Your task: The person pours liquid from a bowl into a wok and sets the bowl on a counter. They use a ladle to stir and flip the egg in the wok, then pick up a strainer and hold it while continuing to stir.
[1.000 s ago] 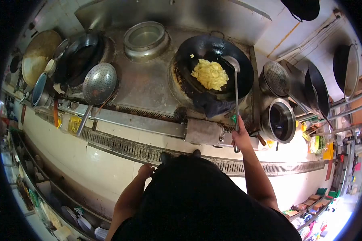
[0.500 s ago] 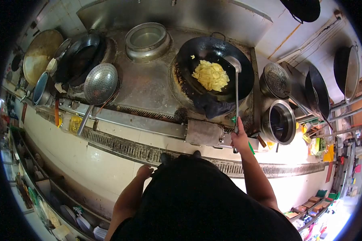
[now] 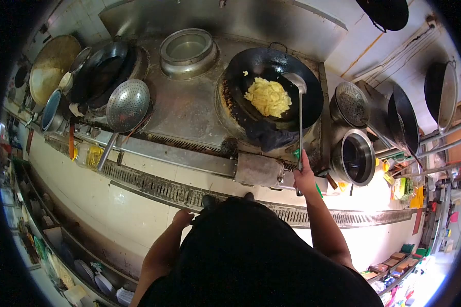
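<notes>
My right hand (image 3: 305, 177) is wrapped round the handle of a long metal ladle (image 3: 300, 117), whose bowl rests against the right inner side of a black wok (image 3: 312, 110). Yellow cooked egg (image 3: 269, 97) lies in a mound in the wok, left of the ladle. A dark cloth (image 3: 271, 137) is bunched over the wok's near rim. My left hand (image 3: 183, 218) hangs low beside my dark clothing, away from the stove; its fingers are curled and partly hidden, and I cannot tell whether they hold anything.
Left on the stove are a metal pot (image 3: 187, 51), a perforated strainer (image 3: 128, 106) and another black wok (image 3: 100, 71). To the right stand a strainer on a pot (image 3: 351, 104) and a metal pot with dark liquid (image 3: 354, 157). A floor drain (image 3: 153, 187) runs below.
Almost nothing differs. The ladle's bowl has shifted very slightly within the wok; the egg and my left hand look the same.
</notes>
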### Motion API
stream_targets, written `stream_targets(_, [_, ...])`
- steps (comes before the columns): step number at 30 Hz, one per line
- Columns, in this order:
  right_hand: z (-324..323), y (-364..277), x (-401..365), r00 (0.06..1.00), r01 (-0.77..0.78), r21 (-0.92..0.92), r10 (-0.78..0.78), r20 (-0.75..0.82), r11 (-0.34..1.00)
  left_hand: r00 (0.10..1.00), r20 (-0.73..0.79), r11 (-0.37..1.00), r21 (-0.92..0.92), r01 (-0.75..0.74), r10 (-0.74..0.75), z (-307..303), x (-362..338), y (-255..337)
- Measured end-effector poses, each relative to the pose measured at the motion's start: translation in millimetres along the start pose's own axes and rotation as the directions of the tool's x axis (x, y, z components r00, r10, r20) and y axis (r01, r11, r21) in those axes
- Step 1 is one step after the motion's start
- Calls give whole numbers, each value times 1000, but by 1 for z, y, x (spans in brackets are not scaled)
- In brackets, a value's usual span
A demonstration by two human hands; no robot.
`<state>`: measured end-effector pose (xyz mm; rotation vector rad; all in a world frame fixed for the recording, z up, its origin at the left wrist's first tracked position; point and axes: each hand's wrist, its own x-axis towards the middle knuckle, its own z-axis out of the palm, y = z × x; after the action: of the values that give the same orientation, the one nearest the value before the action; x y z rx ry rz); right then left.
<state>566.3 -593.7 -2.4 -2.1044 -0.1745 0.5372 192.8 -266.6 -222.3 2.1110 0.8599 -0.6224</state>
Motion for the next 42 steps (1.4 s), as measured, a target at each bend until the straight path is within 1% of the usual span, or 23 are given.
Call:
stream_targets(2, [1, -2, -1, 1000, 10, -1, -10, -3, 1000, 998, -1, 998, 2, 62, -62, -6, -8, 12])
stream_targets(6, [1, -3, -1, 1000, 27, -22, -28, -12, 999, 997, 26, 997, 37, 69, -70, -1, -3, 6])
stream_targets(8, [0, -4, -2, 1000, 12, -30, -12, -6, 999, 992, 32, 988, -97, -118, 122, 24, 15, -34])
stream_targets(9, [-1, -4, -2, 1000, -3, -39, 3, 0, 999, 992, 31, 988, -97, -118, 122, 31, 22, -46])
stream_targets(12, [-1, -3, -1, 1000, 4, -60, -4, -5, 998, 974, 50, 964, -160, -212, 223, 36, 28, -53])
stream_targets(14, [-1, -5, -2, 1000, -3, -67, 2, -6, 998, 988, 111, 957, -257, 133, -108, 32, 28, -44])
stream_targets(15, [-1, -5, -2, 1000, -9, -74, 8, -5, 997, 988, 111, 957, -257, 133, -108, 30, 25, -42])
stream_targets(17, [1, 2, 0, 1000, 19, -84, -21, -20, 996, 992, 57, 991, -86, -104, 109, 25, 20, -39])
stream_targets(18, [2, 3, 0, 998, 48, -94, -51, -34, 994, 992, 57, 991, -86, -104, 109, 23, 19, -36])
stream_targets(20, [2, 4, 1, 998, 49, -92, -53, -35, 995, 997, 73, 994, -102, 32, -25, 19, 18, -28])
stream_targets(24, [2, 3, 0, 998, 51, -90, -54, -32, 995, 997, 67, 989, -134, 56, -48, 23, 22, -33])
stream_targets(27, [1, -1, -1, 999, 32, -105, -35, -28, 994, 998, 54, 988, -149, 29, -21, 26, 25, -38])
stream_targets(28, [1, 1, 0, 999, 32, -105, -36, -29, 994, 997, 67, 979, -194, 57, -44, 27, 27, -40])
stream_targets(30, [2, 9, 3, 995, 79, -143, -86, -44, 987, 995, 80, 968, -239, 83, -66, 25, 25, -36])
stream_targets(32, [2, 5, 0, 996, 71, -137, -79, -51, 988, 995, 54, 995, -53, 90, -87, 15, 16, -19])
stream_targets(33, [3, 1, 0, 996, 64, -131, -72, -57, 989, 995, 48, 995, -53, 87, -85, 18, 20, -24])
stream_targets(35, [2, -5, -2, 997, 52, -126, -58, -48, 991, 996, 60, 952, -296, 79, -64, 38, 34, -51])
stream_targets(36, [1, -6, -3, 999, 33, -122, -38, -37, 992, 996, 58, 952, -296, 78, -63, 33, 32, -48])
stream_targets(37, [1, -7, -3, 999, 35, -121, -40, -36, 992, 993, 95, 989, -135, -62, 76, 24, 25, -41])
stream_targets(38, [1, -7, -3, 999, 31, -126, -36, -34, 992, 967, 155, 978, 23, -209, 203, 16, 19, -34])
stream_targets(39, [1, -7, -3, 999, 27, -131, -32, -32, 991, 967, 154, 978, 23, -208, 203, 7, 13, -21])
stream_targets(41, [1, -6, -3, 999, 36, -119, -40, -29, 992, 966, 231, 970, 186, -156, 112, -6, 6, -1])
stream_targets(42, [1, -6, -3, 999, 43, -108, -46, -28, 993, 967, 231, 970, 185, -156, 112, -3, 7, -4])
